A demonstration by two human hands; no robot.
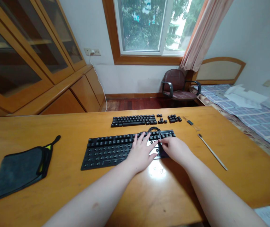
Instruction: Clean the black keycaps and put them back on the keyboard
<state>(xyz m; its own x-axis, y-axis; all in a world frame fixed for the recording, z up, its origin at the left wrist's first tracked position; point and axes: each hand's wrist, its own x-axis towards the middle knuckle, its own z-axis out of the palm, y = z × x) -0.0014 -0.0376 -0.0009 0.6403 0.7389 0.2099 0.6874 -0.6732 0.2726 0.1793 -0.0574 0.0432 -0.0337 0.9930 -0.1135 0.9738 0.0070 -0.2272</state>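
Note:
A black keyboard [108, 153] lies on the desk. Its lower left rows show bare switches, while the back rows carry keycaps. My left hand [141, 150] rests on it with spread fingers, right of the middle. At the navigation keys, my right hand [173, 147] pinches what looks like a small black keycap [159, 141], mostly covered by the fingertips. Behind the keyboard, loose black keycaps [134, 120] lie in rows, with smaller groups to their right. The coiled cable [154, 129] shows at the keyboard's back edge. Both forearms hide part of the desk.
A wire keycap puller [190, 122] and a thin brush [212, 152] lie to the right on the wooden desk [66, 192]. A dark grey cloth [21, 168] is at the left. Beyond the desk stand a chair [175, 83], a bed [241, 107] and a glass-door cabinet [61, 78].

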